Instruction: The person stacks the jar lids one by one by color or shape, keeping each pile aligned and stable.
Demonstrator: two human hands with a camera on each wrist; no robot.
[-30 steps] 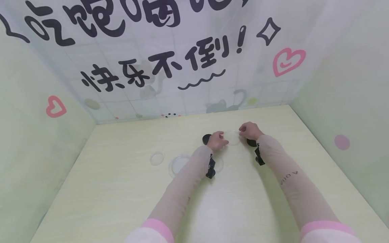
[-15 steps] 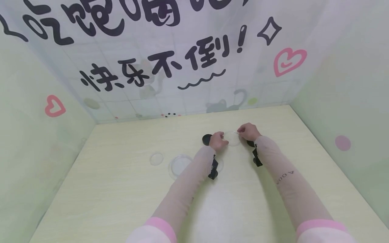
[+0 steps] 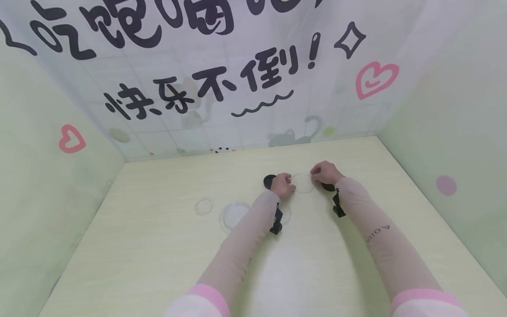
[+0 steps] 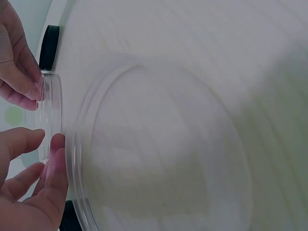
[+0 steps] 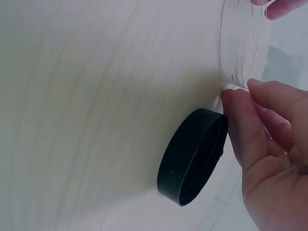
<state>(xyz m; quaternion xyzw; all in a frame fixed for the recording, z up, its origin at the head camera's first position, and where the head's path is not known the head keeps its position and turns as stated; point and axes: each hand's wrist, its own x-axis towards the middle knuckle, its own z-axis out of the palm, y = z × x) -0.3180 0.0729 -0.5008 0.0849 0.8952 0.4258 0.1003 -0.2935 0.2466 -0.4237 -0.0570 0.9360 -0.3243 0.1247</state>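
Two hands' fingers (image 3: pixel 292 186) pinching one clear dish (image 3: pixel 303 183), black caps (image 3: pixel 270 180) beside, seemingly lids.

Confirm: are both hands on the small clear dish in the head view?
Yes, the left hand and right hand each pinch an opposite edge of the small clear dish between them.

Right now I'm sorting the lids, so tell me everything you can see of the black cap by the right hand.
The black cap is a shallow round lid, seemingly plastic, matte outside with ridges inside its rim. It lies on the pale wooden table with its open side showing in the right wrist view, just beside the right hand, whose fingers pinch a clear round dish. Whether the hand touches the cap is unclear.
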